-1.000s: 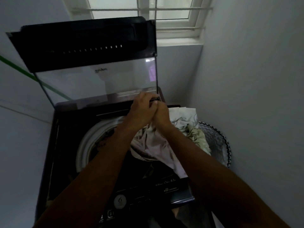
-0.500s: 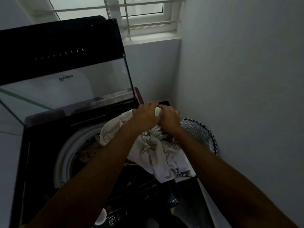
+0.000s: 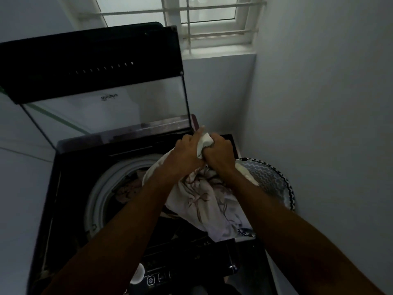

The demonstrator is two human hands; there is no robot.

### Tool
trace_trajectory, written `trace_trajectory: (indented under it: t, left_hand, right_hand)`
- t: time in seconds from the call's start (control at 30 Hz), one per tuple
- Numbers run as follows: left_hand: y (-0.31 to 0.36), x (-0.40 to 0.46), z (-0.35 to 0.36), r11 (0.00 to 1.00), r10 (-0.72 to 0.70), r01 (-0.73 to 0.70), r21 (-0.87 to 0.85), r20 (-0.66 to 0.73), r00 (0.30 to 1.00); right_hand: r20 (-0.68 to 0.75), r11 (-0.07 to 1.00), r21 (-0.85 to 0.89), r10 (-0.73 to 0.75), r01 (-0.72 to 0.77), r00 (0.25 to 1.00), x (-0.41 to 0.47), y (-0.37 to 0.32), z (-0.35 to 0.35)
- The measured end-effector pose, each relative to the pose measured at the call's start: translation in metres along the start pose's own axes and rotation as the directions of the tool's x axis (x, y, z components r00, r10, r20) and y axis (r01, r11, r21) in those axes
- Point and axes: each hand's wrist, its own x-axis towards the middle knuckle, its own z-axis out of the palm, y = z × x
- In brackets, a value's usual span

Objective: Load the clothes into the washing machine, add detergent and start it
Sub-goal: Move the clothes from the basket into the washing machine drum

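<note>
Head view: we stand over the washing machine point(image 3: 70, 209), its lid point(image 3: 91, 67) propped upright at the back so the drum mouth is open; some clothes already lie inside, dim and hard to make out. To the right, the patterned laundry basket point(image 3: 274, 179) sits just beside the machine, near enough for short lifts. We hold a pale printed garment point(image 3: 204, 201) above the machine's right front corner. Its long axis runs roughly vertical, bunched top at our fists, loose end draping down onto the control panel point(image 3: 191, 262). Our left hand point(image 3: 187, 150) and right hand point(image 3: 219, 152) touch, fingers curled tight around the gathered top, likely to keep it bundled for dropping in.
</note>
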Motion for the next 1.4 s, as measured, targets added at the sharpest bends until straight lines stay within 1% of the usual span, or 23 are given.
trace_trajectory:
  t: [0.07,0.1,0.17,0.2,0.27,0.33,0.4,0.47,0.57,0.67,0.73,0.77,0.83,0.9,0.97,1.0,1.07,1.13,1.23,1.27,1.33,1.4]
  left_hand:
    - [-0.009,-0.006,-0.013,0.995,-0.002,0.001,-0.096,-0.011,1.000]
    - [-0.010,-0.009,-0.020,0.988,-0.029,0.027,-0.149,-0.017,0.999]
    - [-0.015,-0.016,-0.036,0.965,-0.099,0.075,-0.250,-0.084,0.992]
    - [-0.019,-0.022,-0.045,0.962,-0.080,0.042,-0.268,-0.134,0.988]
    - [-0.024,-0.039,-0.066,0.970,0.002,-0.055,-0.236,-0.219,0.976]
    - [-0.028,-0.059,-0.091,0.974,0.013,-0.072,-0.216,-0.262,0.965]
    - [-0.037,-0.072,-0.108,0.985,-0.027,-0.029,-0.173,-0.317,0.948]
    - [-0.050,-0.083,-0.119,0.989,-0.052,0.001,-0.147,-0.339,0.939]
    - [-0.076,-0.105,-0.130,0.989,-0.081,0.030,-0.142,-0.370,0.926]
    - [-0.099,-0.129,-0.133,0.980,-0.167,0.107,-0.168,-0.401,0.901]
    - [-0.116,-0.142,-0.130,0.965,-0.257,0.214,-0.154,-0.366,0.895]
    - [-0.124,-0.146,-0.127,0.952,-0.305,0.276,-0.135,-0.326,0.895]
    - [-0.136,-0.152,-0.119,0.919,-0.394,0.385,-0.084,-0.216,0.893]
    - [-0.140,-0.154,-0.110,0.906,-0.423,0.422,-0.037,-0.117,0.899]
    - [-0.141,-0.153,-0.097,0.917,-0.396,0.393,-0.064,-0.056,0.916]
    - [-0.143,-0.151,-0.089,0.919,-0.390,0.388,-0.067,-0.019,0.921]
    - [-0.143,-0.146,-0.077,0.909,-0.413,0.415,-0.035,0.064,0.909]
    - [-0.142,-0.142,-0.069,0.909,-0.416,0.418,-0.005,0.088,0.905]
    - [-0.131,-0.133,-0.065,0.929,-0.358,0.355,0.106,0.015,0.934]
    - [-0.128,-0.129,-0.065,0.932,-0.338,0.334,0.139,0.012,0.941]
    - [-0.122,-0.118,-0.058,0.946,-0.293,0.293,0.136,-0.024,0.956]
    - [-0.109,-0.108,-0.057,0.965,-0.241,0.247,0.092,-0.065,0.968]
  right_hand:
    - [-0.032,0.995,0.041,-0.095,0.096,0.995,-0.004,-0.023,0.011]
    - [-0.050,0.990,0.051,-0.131,0.134,0.990,-0.004,-0.031,0.017]
    - [-0.082,0.983,0.037,-0.175,0.179,0.981,-0.004,-0.051,0.029]
    - [-0.098,0.980,0.031,-0.192,0.196,0.976,-0.005,-0.062,0.035]
    - [-0.117,0.972,0.031,-0.228,0.233,0.967,-0.007,-0.086,0.045]
    - [-0.116,0.963,0.042,-0.259,0.265,0.959,-0.010,-0.110,0.058]
    - [-0.086,0.958,0.079,-0.268,0.275,0.960,-0.016,-0.131,0.072]
    - [-0.058,0.950,0.119,-0.284,0.289,0.957,-0.024,-0.147,0.088]
    - [-0.005,0.943,0.183,-0.281,0.277,0.960,-0.039,-0.165,0.117]
    - [0.058,0.942,0.185,-0.294,0.279,0.954,-0.052,-0.172,0.149]
    - [0.144,0.962,0.169,-0.240,0.215,0.960,-0.060,-0.170,0.169]
    - [0.210,0.973,0.153,-0.201,0.171,0.957,-0.062,-0.166,0.176]
    - [0.368,0.989,0.064,-0.146,0.131,0.918,-0.067,-0.157,0.189]
    - [0.502,0.991,-0.049,-0.084,0.125,0.861,-0.068,-0.144,0.198]
    - [0.584,0.967,-0.204,-0.004,0.152,0.812,-0.067,-0.132,0.199]
    - [0.599,0.952,-0.264,0.037,0.153,0.800,-0.067,-0.126,0.198]
    - [0.624,0.944,-0.292,0.063,0.157,0.779,-0.068,-0.117,0.191]
    - [0.630,0.932,-0.323,0.084,0.163,0.772,-0.068,-0.112,0.185]
    - [0.650,0.907,-0.364,0.082,0.214,0.755,-0.061,-0.110,0.173]
    - [0.661,0.893,-0.378,0.075,0.245,0.747,-0.055,-0.107,0.172]
    - [0.635,0.886,-0.382,0.045,0.263,0.771,-0.044,-0.103,0.157]
    - [0.580,0.846,-0.431,-0.007,0.314,0.815,-0.036,-0.103,0.138]
